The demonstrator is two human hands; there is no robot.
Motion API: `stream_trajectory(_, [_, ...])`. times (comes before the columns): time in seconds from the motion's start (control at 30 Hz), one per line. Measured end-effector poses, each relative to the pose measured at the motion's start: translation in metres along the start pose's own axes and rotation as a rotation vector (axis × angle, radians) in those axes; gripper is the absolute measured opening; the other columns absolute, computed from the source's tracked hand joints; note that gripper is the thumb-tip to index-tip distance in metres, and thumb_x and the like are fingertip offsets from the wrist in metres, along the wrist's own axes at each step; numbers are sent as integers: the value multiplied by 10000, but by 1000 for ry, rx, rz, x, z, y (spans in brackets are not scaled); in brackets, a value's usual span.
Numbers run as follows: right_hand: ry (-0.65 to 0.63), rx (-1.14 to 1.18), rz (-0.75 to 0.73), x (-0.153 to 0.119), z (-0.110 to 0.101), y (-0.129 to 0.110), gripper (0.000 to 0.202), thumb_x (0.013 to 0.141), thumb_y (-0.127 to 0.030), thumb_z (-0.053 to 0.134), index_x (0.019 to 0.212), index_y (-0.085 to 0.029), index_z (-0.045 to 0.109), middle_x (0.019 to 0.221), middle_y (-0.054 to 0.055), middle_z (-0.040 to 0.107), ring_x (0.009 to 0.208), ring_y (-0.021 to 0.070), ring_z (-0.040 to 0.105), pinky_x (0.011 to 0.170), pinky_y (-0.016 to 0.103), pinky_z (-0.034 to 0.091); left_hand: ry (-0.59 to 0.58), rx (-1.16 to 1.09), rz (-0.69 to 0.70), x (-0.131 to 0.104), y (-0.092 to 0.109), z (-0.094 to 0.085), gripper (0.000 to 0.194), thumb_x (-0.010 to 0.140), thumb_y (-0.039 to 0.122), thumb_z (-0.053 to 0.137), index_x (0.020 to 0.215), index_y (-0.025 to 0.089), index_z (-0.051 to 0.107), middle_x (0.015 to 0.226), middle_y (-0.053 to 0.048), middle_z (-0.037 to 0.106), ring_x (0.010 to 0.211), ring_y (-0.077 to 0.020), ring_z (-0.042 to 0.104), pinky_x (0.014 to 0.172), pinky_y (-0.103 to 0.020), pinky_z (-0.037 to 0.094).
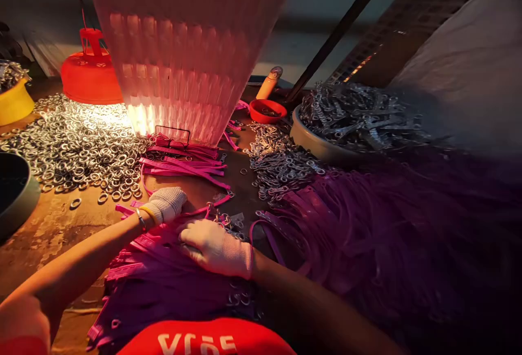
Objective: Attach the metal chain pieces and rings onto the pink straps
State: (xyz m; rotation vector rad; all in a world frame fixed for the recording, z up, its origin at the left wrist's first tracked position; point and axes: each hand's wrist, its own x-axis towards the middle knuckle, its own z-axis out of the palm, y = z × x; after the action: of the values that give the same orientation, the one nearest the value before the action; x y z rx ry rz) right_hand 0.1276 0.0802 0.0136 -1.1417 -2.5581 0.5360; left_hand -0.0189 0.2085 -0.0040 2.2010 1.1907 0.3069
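My left hand, in a white knit glove, is closed on a magenta strap that runs off to the right between my hands. Its fingertips are mostly turned away from view. Close by, my right hand, also gloved, has its fingers curled together over the strap; what lies under the fingertips is hidden. Beneath both hands spreads a pile of magenta straps. More magenta straps with metal clips lie just beyond. A few metal rings and clips sit beside my right hand.
Metal rings are heaped under a red lamp. A ribbed translucent sheet hangs ahead. Metal clips lie near a red dish and a full basin. Purple straps are piled right; a dark bowl stands left.
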Motion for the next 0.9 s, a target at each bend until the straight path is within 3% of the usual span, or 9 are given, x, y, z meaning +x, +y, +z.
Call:
stream_trajectory(0.1, [27,33,-3,-4,-8,-1,146,1004,-288,566,979,-183,663,977,46,677,885,169,592,762,277,418,37,27,14,-2,-1,6,180,738,45,673,577,121,646,530,9,509,597,-170,607,624,-249,400])
stream_trajectory(0.2, [235,53,118,-14,-13,-4,178,1008,-285,548,1110,-188,658,1010,69,666,909,190,582,789,304,429,99,3,34,-13,3,-8,78,771,93,673,730,133,725,697,-63,666,694,-187,637,682,-265,446])
stream_trajectory(0.27, [370,72,191,-21,-13,-3,227,1012,-266,526,1197,-196,638,959,66,676,864,193,589,773,315,436,116,-176,15,-26,11,-19,119,835,203,660,875,148,758,799,-83,717,704,-172,631,673,-255,464])
stream_trajectory(0.33, [478,105,237,-26,-10,-1,245,1017,-254,512,1229,-214,628,927,58,695,835,191,609,769,319,446,60,-468,-78,-43,21,-26,234,877,335,636,974,154,748,692,-46,681,556,-133,549,536,-224,420])
stream_trajectory(0.43, [569,144,274,-25,-10,2,227,1007,-224,524,1205,-227,635,1022,68,719,929,207,633,834,334,461,-67,-811,-233,-66,34,-22,332,894,471,601,895,152,694,514,19,530,410,-92,395,401,-199,285])
stream_trajectory(0.53, [528,108,309,-19,-16,-3,229,1000,-177,500,1186,-217,628,1064,73,712,960,208,630,829,323,452,-104,-976,-282,-77,41,-10,393,876,526,598,744,156,614,507,21,492,416,-80,402,399,-191,280])
stream_trajectory(0.63, [402,-86,384,-16,-24,-10,189,992,-174,487,1097,-194,643,932,72,703,846,203,620,730,310,399,-150,-1024,-316,-81,44,-2,405,862,539,578,715,161,588,511,24,478,409,-76,386,396,-194,275])
stream_trajectory(0.73, [271,-298,401,-17,-28,-16,168,970,-161,487,1029,-173,643,825,73,666,744,212,586,647,337,318,-162,-877,-273,-83,48,-5,333,858,461,583,710,163,584,521,18,499,418,-83,397,406,-201,282])
stream_trajectory(0.9, [173,-552,294,-19,-30,-16,220,925,-93,467,1092,-134,605,823,95,626,695,240,543,614,368,260,-44,-524,-83,-81,52,-12,240,845,347,625,696,160,609,564,9,547,501,-95,419,476,-205,301])
